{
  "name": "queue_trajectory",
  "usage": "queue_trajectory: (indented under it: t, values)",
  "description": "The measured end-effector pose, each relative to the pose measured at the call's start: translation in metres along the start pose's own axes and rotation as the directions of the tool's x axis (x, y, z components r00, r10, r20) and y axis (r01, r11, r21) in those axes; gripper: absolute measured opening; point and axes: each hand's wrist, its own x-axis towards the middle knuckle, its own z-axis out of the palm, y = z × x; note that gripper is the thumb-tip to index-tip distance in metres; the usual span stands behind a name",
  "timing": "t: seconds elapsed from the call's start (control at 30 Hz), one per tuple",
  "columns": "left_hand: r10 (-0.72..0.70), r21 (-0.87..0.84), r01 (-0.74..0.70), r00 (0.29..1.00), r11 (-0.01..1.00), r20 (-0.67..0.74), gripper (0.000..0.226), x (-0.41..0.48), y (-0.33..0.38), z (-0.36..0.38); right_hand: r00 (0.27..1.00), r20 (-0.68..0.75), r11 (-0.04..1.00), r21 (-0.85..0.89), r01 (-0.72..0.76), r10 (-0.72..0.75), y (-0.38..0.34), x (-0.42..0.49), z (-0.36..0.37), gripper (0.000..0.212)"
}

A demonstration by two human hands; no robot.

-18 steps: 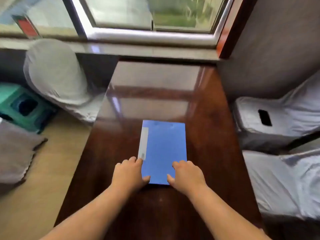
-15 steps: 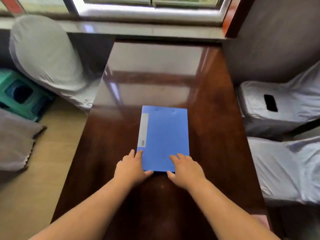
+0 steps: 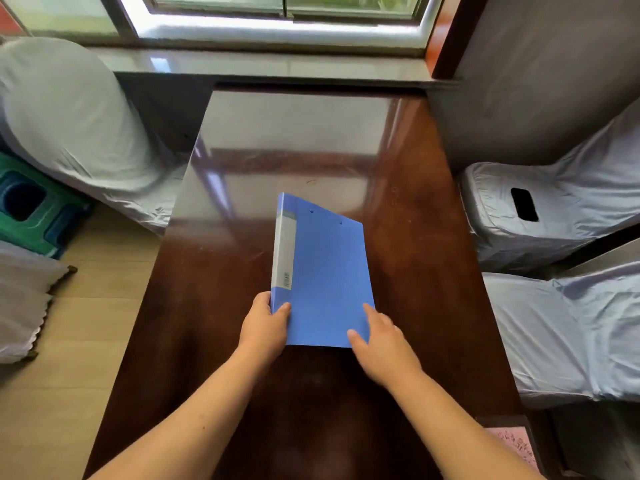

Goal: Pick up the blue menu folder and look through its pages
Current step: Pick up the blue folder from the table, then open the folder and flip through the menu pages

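Two bare hands sit at the near end of a dark glossy wooden counter point(image 3: 433, 271), both on the blue menu folder point(image 3: 329, 282). Containers first: only one that reads as such is a green and blue plastic crate-like thing point(image 3: 31, 209) on the floor far left; inside is dark, can't tell contents. The folder is shut, so nothing of its pages shows.

Near: a pink printed sheet point(image 3: 516, 445) lies at the counter's near right corner, partly cut off by the right forearm.

Left hand point(image 3: 265, 327) is closed on the folder's near left corner at the spine, thumb on the cover, fingers wrapped round the spine edge & underneath. Right hand point(image 3: 384, 344) is loosely open w/ fingers spread, thumb & forefinger resting on the cover at the near right corner; whether it's actually gripping the edge, can't tell.

The folder is tilted, spine side up off the counter so the grey spine label point(image 3: 284, 251) faces the camera; right edge sits lower, contact w/ the counter there unclear. It runs away from the hands toward mid-counter, two small holes near its far edge.

Farther: white-covered chairs point(image 3: 571, 323) along the right side, another covered chair point(image 3: 69, 112) far left. Beyond the counter's far end, a sill & window point(image 3: 277, 26).
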Motion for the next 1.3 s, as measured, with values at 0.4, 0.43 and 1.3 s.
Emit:
queue_trajectory:
  t: [0.4, 0.43, 1.3]
  values:
    - [0.577, 0.14, -0.561, 0.807, 0.816, -0.127, 0.109, -0.11, 0.186, -0.106, 0.95, -0.268, 0.355, 0.883, 0.308, -0.158, -0.086, -0.077, -0.211, 0.028]
    - [0.603, 0.249, -0.566, 0.791, 0.786, -0.106, 0.128, -0.123, 0.194, -0.112, 0.94, -0.293, 0.34, 0.878, 0.338, -0.177, -0.094, -0.088, -0.221, 0.028]
    - [0.391, -0.293, -0.549, 0.8, 0.783, -0.456, 0.083, -0.19, 0.223, -0.163, 0.876, -0.369, 0.041, 0.915, 0.401, -0.31, -0.102, -0.149, -0.28, 0.028]
